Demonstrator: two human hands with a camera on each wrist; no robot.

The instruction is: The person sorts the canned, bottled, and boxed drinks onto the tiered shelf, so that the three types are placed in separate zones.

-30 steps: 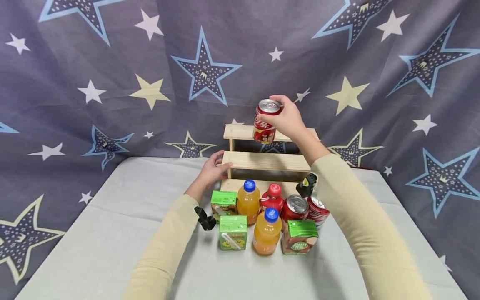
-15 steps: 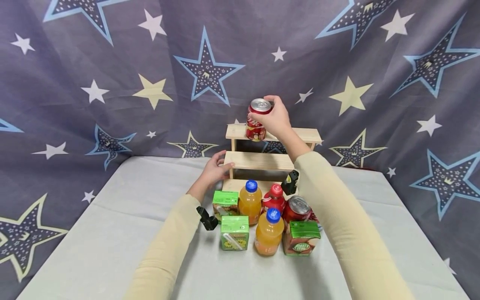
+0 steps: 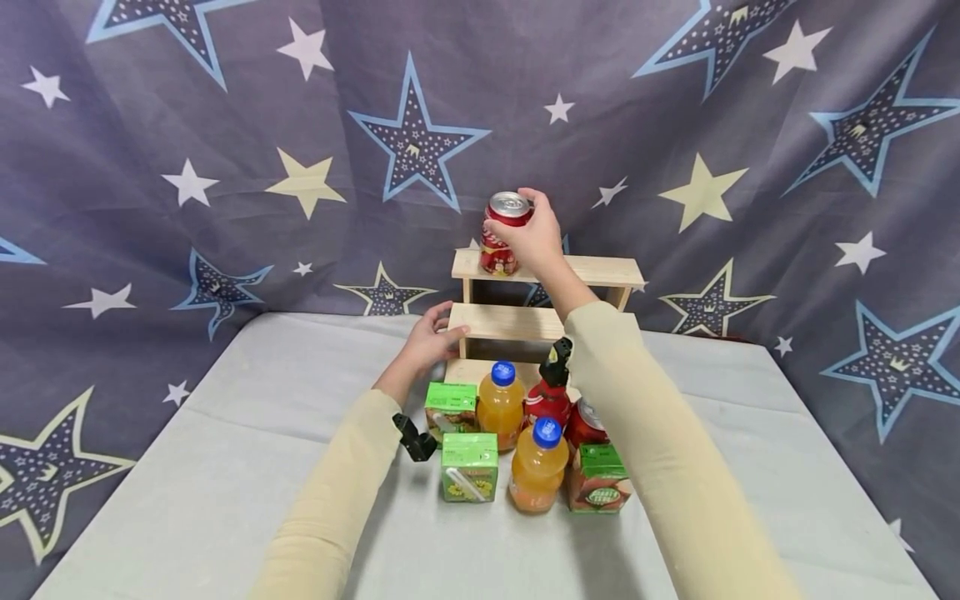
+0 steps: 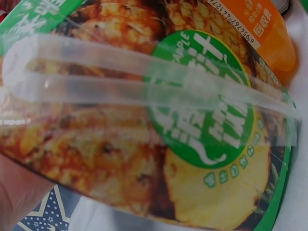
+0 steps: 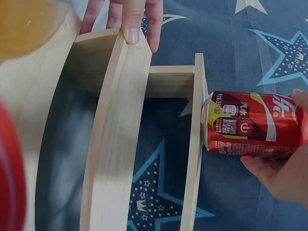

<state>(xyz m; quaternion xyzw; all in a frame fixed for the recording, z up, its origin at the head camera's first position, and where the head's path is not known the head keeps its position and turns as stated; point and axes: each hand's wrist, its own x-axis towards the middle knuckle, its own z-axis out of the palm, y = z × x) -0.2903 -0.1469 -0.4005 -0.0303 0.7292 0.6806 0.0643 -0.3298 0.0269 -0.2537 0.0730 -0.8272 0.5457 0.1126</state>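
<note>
A red cola can (image 3: 498, 254) stands upright at the left part of the top board of a three-step wooden rack (image 3: 517, 321). My right hand (image 3: 534, 237) grips it near its top, thumb on one side and fingers on the other. In the right wrist view, the base of the can (image 5: 255, 124) is right at the board's surface. My left hand (image 3: 429, 342) holds the left end of the middle board, its thumb (image 5: 132, 29) on top and fingers past the end. A pineapple juice box (image 4: 120, 159) with a wrapped straw fills most of the left wrist view.
Close before the rack stand green-topped juice boxes (image 3: 469, 479), orange juice bottles (image 3: 538, 475) with blue caps, a red bottle (image 3: 546, 406) and another red can (image 3: 583, 427). The right sleeve hides part of this group. A star-patterned curtain (image 3: 247, 150) hangs behind the rack.
My right hand has carried the cola can leftward and set it down against the left part of the top board. My left hand has stayed on the rack.
</note>
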